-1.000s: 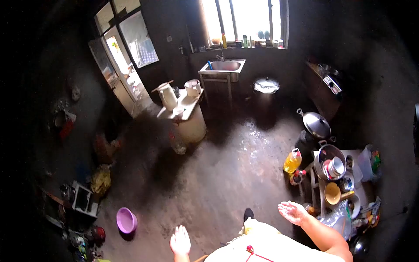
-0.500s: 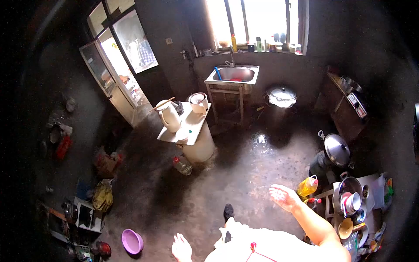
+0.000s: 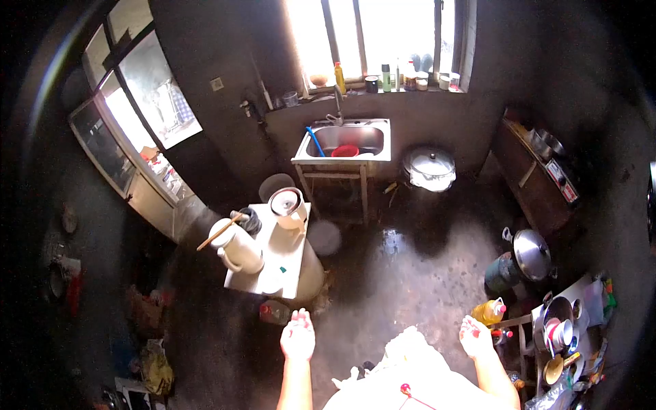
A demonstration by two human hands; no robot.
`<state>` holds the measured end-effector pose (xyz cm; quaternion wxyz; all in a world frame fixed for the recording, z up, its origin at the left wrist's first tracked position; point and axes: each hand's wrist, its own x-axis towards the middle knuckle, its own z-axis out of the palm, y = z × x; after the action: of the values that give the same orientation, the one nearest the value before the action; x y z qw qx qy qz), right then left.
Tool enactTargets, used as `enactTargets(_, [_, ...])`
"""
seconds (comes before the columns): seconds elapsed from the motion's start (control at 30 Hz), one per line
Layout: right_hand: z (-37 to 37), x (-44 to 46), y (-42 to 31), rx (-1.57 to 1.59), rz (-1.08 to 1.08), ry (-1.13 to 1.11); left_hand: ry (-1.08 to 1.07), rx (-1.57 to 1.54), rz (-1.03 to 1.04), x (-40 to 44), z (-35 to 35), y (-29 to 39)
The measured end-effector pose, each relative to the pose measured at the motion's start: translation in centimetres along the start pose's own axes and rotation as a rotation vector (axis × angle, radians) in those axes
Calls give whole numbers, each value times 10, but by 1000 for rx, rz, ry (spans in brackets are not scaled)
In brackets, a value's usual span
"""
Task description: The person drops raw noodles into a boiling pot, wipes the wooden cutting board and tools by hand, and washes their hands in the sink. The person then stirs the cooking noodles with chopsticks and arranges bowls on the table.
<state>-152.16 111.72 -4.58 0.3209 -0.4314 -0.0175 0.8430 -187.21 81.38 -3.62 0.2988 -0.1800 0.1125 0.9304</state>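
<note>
My left hand [image 3: 298, 336] is raised in front of me with its fingers loosely extended and nothing visible in it. Just beyond it are a clear bottle with a red cap [image 3: 275, 312] and a white board [image 3: 279, 270]. On that board stand a pale jug [image 3: 239, 251], a second pale jug [image 3: 289, 210] and a dark bowl [image 3: 251, 222]. A thin wooden stick [image 3: 220, 232] lies across the first jug. My right hand [image 3: 475, 336], palm visible and fingers apart, holds nothing that I can see. Nearest to it is a yellow oil bottle [image 3: 488, 312].
Ahead, a steel sink [image 3: 380, 147] containing a red basin [image 3: 345, 151] stands under the window. A lidded pot [image 3: 430, 167] is on the floor beside it. To the right are a large lidded pan [image 3: 531, 254] and a cluttered low table [image 3: 581, 290]. An open door [image 3: 152, 201] is at left.
My view has shifted forward, bringing the sink and board closer. My left hand has risen and reached forward; my right arm has drawn in, its hand lower in view. The purple basin has left view.
</note>
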Motion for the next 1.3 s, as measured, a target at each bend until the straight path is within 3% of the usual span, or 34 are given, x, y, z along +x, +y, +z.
enactTargets(0.23, [35, 136, -39, 73, 6, 95, -2, -23, -54, 117, 47, -58])
enactTargets(0.33, [98, 178, -64, 49, -4, 158, 249, -80, 77, 132, 59, -73])
enactTargets(0.4, [138, 224, -74, -54, 65, -24, 273, -138, 186, 143, 70, -77])
enactTargets(0.5, [211, 269, -77, -180, 83, -14, 155, -64, 276, 156, 78, -75])
enactTargets(0.6, [258, 307, -71, -218, 171, -109, 257, -104, 359, 165, 80, -73])
enactTargets(0.8, [328, 350, -27, -301, 282, -238, 398, -205, 337, 194, 94, -69])
enactTargets(0.93, [390, 379, 1, -189, 474, -401, 180, -117, 312, 249, 101, -57])
enactTargets(1.0, [424, 395, 11, -208, 434, -383, 32, -90, 234, 289, 112, -51])
enactTargets(1.1, [470, 421, 18, -173, 402, -426, -17, -102, 135, 351, 153, -50])
enactTargets(1.3, [544, 497, 31, -242, 354, -308, -115, -62, -98, 477, 240, -63])
